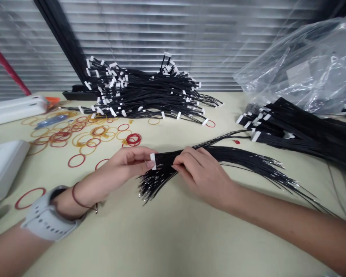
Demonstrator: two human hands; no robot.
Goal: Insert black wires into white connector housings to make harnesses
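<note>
White connector (pixel 153 157) in left hand (pixel 122 165), near right hand (pixel 203 175).

Our left hand (pixel 129 164) and right hand (pixel 204 173) hold black wires (pixel 233 154) over a pale table (pixel 167 238).
With the left we pinch a white connector (pixel 153 161) between thumb and fingers; with the right we pinch at the wires just beside it. Silvery wire tips (pixel 147 192) fan out just below the connector. Behind, a heap of white-ended cables (pixel 152 92) lies before window blinds (pixel 161 30); at left, rubber bands (pixel 61 135) are scattered (some red, some yellow); at right, more cables (pixel 302 130) lie beside a clear plastic bag (pixel 314 88).
</note>
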